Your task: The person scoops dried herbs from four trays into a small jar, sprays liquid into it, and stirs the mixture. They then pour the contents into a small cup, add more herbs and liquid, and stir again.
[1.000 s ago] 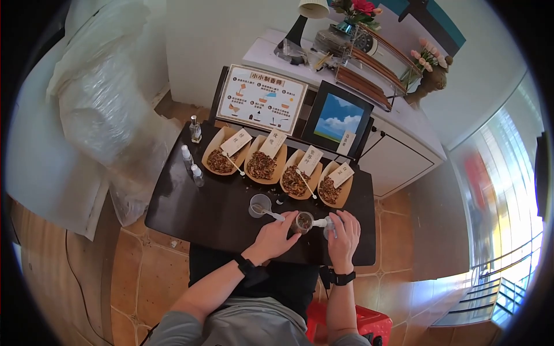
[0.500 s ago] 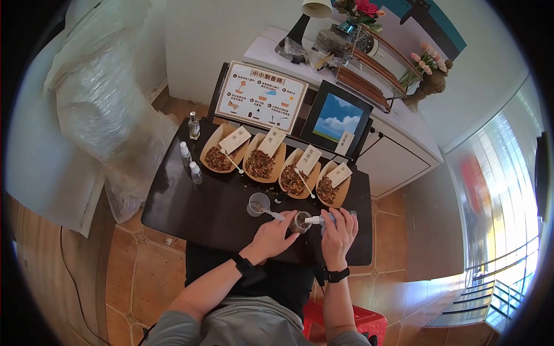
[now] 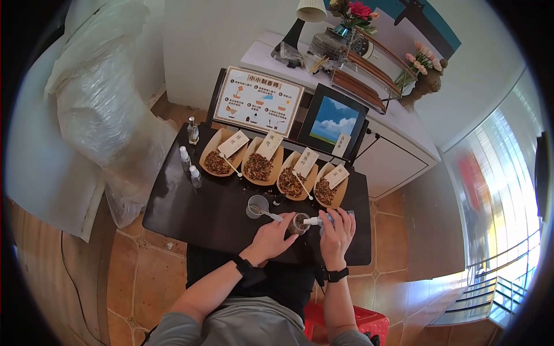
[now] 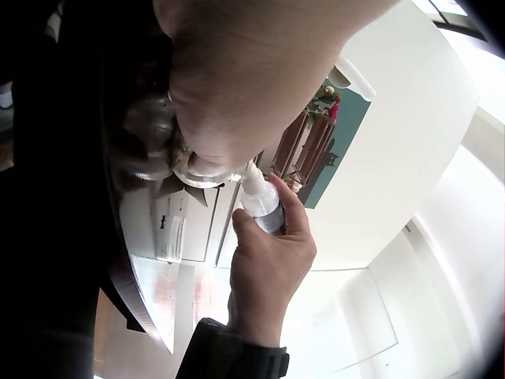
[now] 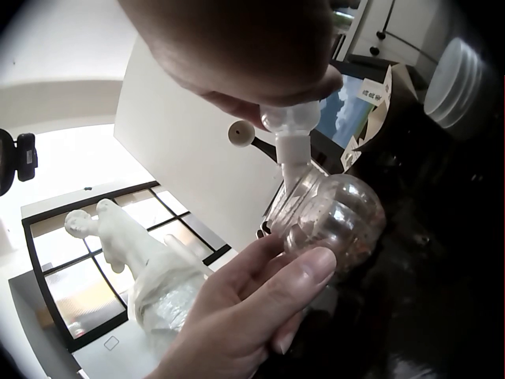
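My left hand (image 3: pixel 270 237) holds a small clear jar (image 3: pixel 298 226) near the table's front edge, thumb and fingers around its side. Dark dried bits show inside the jar. My right hand (image 3: pixel 337 237) grips a small clear spray bottle (image 4: pixel 264 207), tipped over toward the jar. Its white nozzle (image 3: pixel 312 221) reaches the jar's open mouth, as the right wrist view also shows on the rounded jar (image 5: pixel 347 213). Just left of the jar stands a clear plastic cup (image 3: pixel 250 211) with a pale spoon (image 3: pixel 271 215) leaning out of it.
Paper trays (image 3: pixel 261 178) of dried bits, with labels, line the back of the dark table (image 3: pixel 173 216). Several small bottles (image 3: pixel 196 178) stand at the left edge. Behind are an instruction board (image 3: pixel 258 98) and a framed sky picture (image 3: pixel 334 122).
The right hand has tipped the spray bottle flatter and brought its nozzle left to the jar's mouth, then stayed there. The left hand still holds the jar. The head view has shifted slightly.
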The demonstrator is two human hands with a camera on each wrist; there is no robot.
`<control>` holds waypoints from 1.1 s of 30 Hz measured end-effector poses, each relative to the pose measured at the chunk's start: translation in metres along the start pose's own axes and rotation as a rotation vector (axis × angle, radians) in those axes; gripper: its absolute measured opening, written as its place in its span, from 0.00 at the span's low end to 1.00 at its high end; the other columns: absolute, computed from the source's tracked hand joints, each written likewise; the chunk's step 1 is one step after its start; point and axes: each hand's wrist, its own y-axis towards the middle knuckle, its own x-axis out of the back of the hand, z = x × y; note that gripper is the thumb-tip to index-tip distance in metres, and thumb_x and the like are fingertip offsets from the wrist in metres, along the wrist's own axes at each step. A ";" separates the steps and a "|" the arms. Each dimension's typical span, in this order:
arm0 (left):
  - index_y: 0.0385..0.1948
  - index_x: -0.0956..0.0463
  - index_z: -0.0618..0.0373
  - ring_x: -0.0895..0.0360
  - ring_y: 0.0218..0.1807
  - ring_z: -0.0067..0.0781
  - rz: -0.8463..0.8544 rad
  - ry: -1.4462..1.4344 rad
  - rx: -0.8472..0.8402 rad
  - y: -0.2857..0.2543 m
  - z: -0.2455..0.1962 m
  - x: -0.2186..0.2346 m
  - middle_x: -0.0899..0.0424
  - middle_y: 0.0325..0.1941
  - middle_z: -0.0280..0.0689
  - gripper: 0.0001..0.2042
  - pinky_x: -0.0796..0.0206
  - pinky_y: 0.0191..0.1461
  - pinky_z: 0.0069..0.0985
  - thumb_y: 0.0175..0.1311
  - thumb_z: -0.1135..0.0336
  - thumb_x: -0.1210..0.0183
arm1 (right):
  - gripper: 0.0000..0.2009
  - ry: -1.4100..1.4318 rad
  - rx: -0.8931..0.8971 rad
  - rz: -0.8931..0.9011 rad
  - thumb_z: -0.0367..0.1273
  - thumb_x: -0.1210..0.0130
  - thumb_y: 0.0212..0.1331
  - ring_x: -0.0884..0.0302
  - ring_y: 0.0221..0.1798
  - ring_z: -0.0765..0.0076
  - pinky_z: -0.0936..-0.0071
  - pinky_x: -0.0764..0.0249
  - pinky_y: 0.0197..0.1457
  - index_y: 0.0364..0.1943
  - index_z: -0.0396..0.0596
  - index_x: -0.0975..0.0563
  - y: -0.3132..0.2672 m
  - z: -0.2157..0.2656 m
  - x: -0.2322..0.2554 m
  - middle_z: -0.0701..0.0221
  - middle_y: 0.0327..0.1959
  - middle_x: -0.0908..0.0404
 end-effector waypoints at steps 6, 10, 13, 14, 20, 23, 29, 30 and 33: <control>0.71 0.34 0.55 0.14 0.50 0.56 -0.002 0.000 0.003 -0.001 0.001 -0.001 0.21 0.66 0.45 0.33 0.20 0.51 0.45 0.66 0.57 0.33 | 0.16 0.001 -0.003 -0.009 0.23 0.39 0.59 0.24 0.64 0.57 0.51 0.35 0.75 0.51 0.54 0.13 0.001 0.000 0.004 0.72 0.53 0.16; 0.71 0.34 0.55 0.15 0.51 0.56 0.020 -0.006 0.021 -0.001 0.001 0.000 0.22 0.66 0.45 0.33 0.20 0.52 0.45 0.66 0.57 0.33 | 0.17 0.008 -0.011 -0.013 0.23 0.39 0.58 0.24 0.64 0.56 0.50 0.35 0.75 0.51 0.54 0.13 0.000 -0.002 0.003 0.72 0.54 0.16; 0.71 0.34 0.55 0.15 0.51 0.57 0.022 -0.003 0.025 0.000 0.001 -0.001 0.22 0.67 0.45 0.33 0.20 0.53 0.45 0.66 0.56 0.33 | 0.17 0.012 -0.009 -0.014 0.23 0.39 0.58 0.24 0.65 0.56 0.49 0.35 0.75 0.51 0.54 0.13 -0.002 -0.003 -0.001 0.71 0.53 0.16; 0.71 0.34 0.54 0.15 0.51 0.57 0.021 0.002 0.026 -0.001 0.001 -0.001 0.22 0.67 0.45 0.33 0.20 0.53 0.45 0.66 0.56 0.33 | 0.17 0.012 -0.008 -0.013 0.23 0.39 0.58 0.24 0.65 0.56 0.49 0.35 0.75 0.51 0.54 0.13 -0.001 -0.003 -0.001 0.71 0.53 0.16; 0.71 0.34 0.54 0.15 0.51 0.57 0.021 -0.015 0.024 -0.001 0.001 0.000 0.22 0.66 0.45 0.33 0.20 0.53 0.46 0.66 0.56 0.33 | 0.17 0.020 -0.016 -0.012 0.23 0.39 0.59 0.24 0.65 0.56 0.49 0.35 0.75 0.51 0.54 0.13 -0.001 -0.001 0.001 0.71 0.53 0.16; 0.71 0.34 0.53 0.15 0.51 0.57 0.015 -0.006 0.018 -0.001 0.001 -0.001 0.22 0.66 0.45 0.33 0.20 0.53 0.46 0.66 0.56 0.33 | 0.17 0.017 -0.008 -0.014 0.22 0.39 0.59 0.24 0.65 0.56 0.48 0.35 0.76 0.51 0.54 0.13 0.000 -0.001 -0.001 0.71 0.53 0.16; 0.72 0.34 0.53 0.15 0.53 0.57 0.016 -0.011 0.023 -0.001 0.002 -0.001 0.22 0.67 0.46 0.33 0.21 0.55 0.46 0.66 0.55 0.33 | 0.17 0.013 -0.004 -0.016 0.22 0.39 0.58 0.24 0.65 0.56 0.48 0.35 0.76 0.50 0.54 0.13 0.000 0.000 -0.002 0.71 0.53 0.16; 0.72 0.34 0.53 0.15 0.53 0.57 0.015 -0.012 0.022 -0.001 0.002 -0.001 0.22 0.67 0.46 0.33 0.21 0.55 0.46 0.66 0.55 0.33 | 0.17 0.012 -0.007 -0.013 0.22 0.39 0.58 0.24 0.65 0.56 0.48 0.35 0.76 0.50 0.54 0.13 -0.001 0.000 -0.002 0.71 0.53 0.16; 0.72 0.35 0.53 0.16 0.54 0.58 0.031 -0.010 0.033 -0.002 0.001 0.000 0.22 0.67 0.47 0.33 0.21 0.56 0.46 0.66 0.55 0.33 | 0.17 0.010 -0.007 -0.011 0.22 0.39 0.58 0.24 0.65 0.56 0.48 0.36 0.76 0.51 0.54 0.13 0.000 0.001 -0.003 0.71 0.53 0.16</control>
